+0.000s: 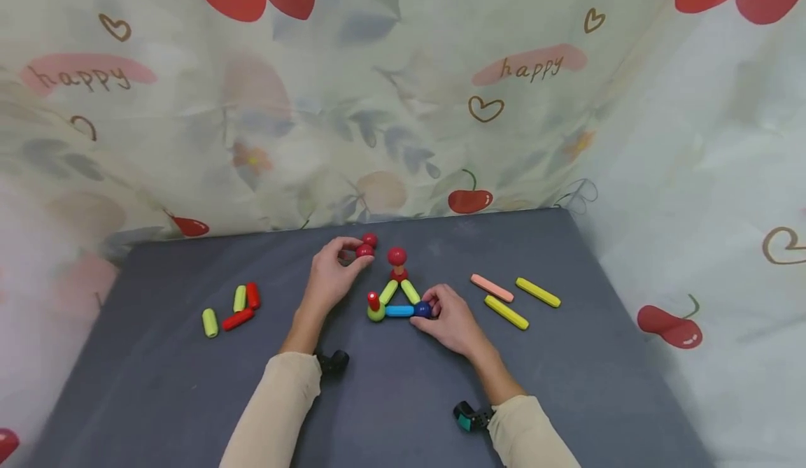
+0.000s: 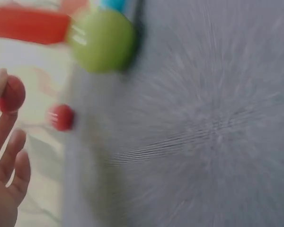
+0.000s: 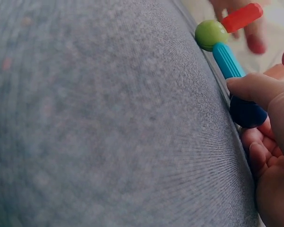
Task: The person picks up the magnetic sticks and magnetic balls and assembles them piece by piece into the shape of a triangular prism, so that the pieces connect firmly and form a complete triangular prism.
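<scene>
My left hand (image 1: 329, 272) pinches a red ball (image 2: 13, 94) between thumb and fingertips. Just beyond it on the table is a second red ball (image 2: 61, 117). At the right corner of a triangle of rods and balls, my right hand (image 1: 452, 320) grips a dark blue ball (image 3: 247, 111). A light blue rod (image 3: 228, 60) joins that ball to a green ball (image 3: 211, 35), from which a red rod (image 3: 243, 17) stands up. Two yellow-green rods (image 1: 388, 292) run to the back corner, where an orange rod carries a raised red ball (image 1: 397, 256).
On the left of the dark grey table (image 1: 189, 398) lie short red rods (image 1: 238, 319) and yellow-green rods (image 1: 210, 322). To the right lie a pink rod (image 1: 492, 287) and two yellow rods (image 1: 506, 313). A patterned curtain (image 1: 390, 104) hangs behind and along the sides.
</scene>
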{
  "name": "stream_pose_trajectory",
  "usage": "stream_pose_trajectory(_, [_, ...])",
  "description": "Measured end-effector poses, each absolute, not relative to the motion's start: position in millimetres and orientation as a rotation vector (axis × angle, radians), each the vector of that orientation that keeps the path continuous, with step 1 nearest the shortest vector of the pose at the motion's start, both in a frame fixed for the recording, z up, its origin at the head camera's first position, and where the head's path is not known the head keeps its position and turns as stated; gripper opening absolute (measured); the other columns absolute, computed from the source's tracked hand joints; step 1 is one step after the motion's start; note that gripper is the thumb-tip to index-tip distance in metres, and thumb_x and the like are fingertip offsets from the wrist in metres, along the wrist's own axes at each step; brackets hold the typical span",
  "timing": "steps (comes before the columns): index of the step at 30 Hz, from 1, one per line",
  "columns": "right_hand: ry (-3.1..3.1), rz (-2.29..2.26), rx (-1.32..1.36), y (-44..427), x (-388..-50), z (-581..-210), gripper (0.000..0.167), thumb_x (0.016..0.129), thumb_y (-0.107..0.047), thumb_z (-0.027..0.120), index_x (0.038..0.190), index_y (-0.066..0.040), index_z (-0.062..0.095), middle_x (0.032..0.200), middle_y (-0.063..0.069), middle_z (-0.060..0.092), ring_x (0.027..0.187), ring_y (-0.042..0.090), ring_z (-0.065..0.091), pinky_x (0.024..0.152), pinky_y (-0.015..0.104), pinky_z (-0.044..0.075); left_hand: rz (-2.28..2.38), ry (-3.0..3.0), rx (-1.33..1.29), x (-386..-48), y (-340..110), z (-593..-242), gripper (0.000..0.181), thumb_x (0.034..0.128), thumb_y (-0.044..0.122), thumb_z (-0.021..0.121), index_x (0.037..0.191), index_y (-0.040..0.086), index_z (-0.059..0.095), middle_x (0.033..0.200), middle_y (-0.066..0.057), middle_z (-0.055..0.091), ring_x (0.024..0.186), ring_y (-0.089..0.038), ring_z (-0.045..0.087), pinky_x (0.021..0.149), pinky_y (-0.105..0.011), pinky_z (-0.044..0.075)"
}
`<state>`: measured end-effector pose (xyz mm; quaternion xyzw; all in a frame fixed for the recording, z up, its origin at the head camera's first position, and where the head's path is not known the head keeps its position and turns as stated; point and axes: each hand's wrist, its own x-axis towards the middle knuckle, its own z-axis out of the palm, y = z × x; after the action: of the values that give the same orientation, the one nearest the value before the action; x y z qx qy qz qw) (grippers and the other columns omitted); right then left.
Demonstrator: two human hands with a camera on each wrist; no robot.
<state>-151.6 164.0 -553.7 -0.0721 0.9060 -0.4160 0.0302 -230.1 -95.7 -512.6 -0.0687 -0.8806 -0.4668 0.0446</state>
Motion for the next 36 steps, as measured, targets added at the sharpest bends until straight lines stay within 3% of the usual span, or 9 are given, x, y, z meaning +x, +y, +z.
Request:
stream_pose_trajectory(7, [2.834,-1.299,-0.222,173,-159,-544,0.038,0.084,-0.032,0.085,0.109,-0.015,0.061,0.092,0.002,0.054,0.082,0.013,0.049,0.070,0.025,0.043,-1.577,-2.573,-0.412,-191,-93,-475,0.044,0.0896,0.043,0.078,0.128,0.025,0.064,0.121,0.002,0.068,0.105,-0.024,0.063,0.091,-0.045,0.054])
stream_pose_trajectory(15, [2.816,-1.264,-0.195,173,-155,-546,0.038,0.084,-0.033,0.085,0.109,-0.016,0.061,0.092,0.001,0.054,0.082,0.014,0.050,0.071,0.025,0.043,-1.635,-2.574,-0.447,-165,-89,-488,0.040,0.0896,0.032,0.080,0.126,0.025,0.066,0.120,0.001,0.067,0.107,-0.034,0.064,0.090,-0.048,0.056])
stream_pose_trajectory(19, [2.816,-1.264,-0.196,172,-153,-548,0.037,0.085,-0.034,0.084,0.111,-0.017,0.063,0.094,0.000,0.054,0.083,0.013,0.050,0.072,0.024,0.044,-1.704,-2.545,-0.412,-163,-91,-494,0.038,0.0907,0.036,0.078,0.126,0.027,0.066,0.121,0.001,0.067,0.108,-0.031,0.064,0.091,-0.046,0.055])
stream_pose_trajectory(25, [2.849,-1.274,-0.188,170,-155,-550,0.046,0.094,-0.026,0.075,0.137,-0.014,0.062,0.109,0.008,0.056,0.082,0.011,0.055,0.073,0.022,0.047,-1.776,-2.476,-0.095,-176,-93,-507,0.027,0.0986,0.033,0.069,0.122,0.019,0.069,0.115,-0.002,0.071,0.101,-0.019,0.065,0.085,-0.028,0.053])
stream_pose_trajectory(29, [2.860,-1.289,-0.054,164,-156,-547,0.060,0.098,-0.016,0.070,0.152,-0.010,0.045,0.122,0.013,0.054,0.083,0.012,0.057,0.074,0.023,0.050,-1.727,-2.599,-0.056,-186,-88,-518,0.032,0.0986,0.016,0.068,0.130,0.014,0.064,0.127,-0.005,0.068,0.114,-0.022,0.066,0.092,-0.034,0.057])
stream_pose_trajectory(33, [2.848,-1.276,0.132,146,-146,-536,0.051,0.095,-0.011,0.068,0.141,-0.007,0.045,0.122,0.013,0.047,0.083,0.017,0.056,0.072,0.026,0.048,-1.685,-2.731,-0.187,-197,-78,-526,0.050,0.0955,0.003,0.068,0.142,0.017,0.056,0.143,-0.008,0.060,0.133,-0.029,0.059,0.106,-0.047,0.052])
stream_pose_trajectory(36, [2.806,-1.201,0.084,126,-134,-525,0.040,0.091,-0.015,0.068,0.125,-0.007,0.048,0.115,0.013,0.046,0.079,0.020,0.053,0.068,0.029,0.045,-1.662,-2.770,-0.288,-205,-71,-527,0.053,0.0924,-0.001,0.069,0.141,0.017,0.057,0.135,-0.010,0.064,0.130,-0.032,0.060,0.109,-0.051,0.050])
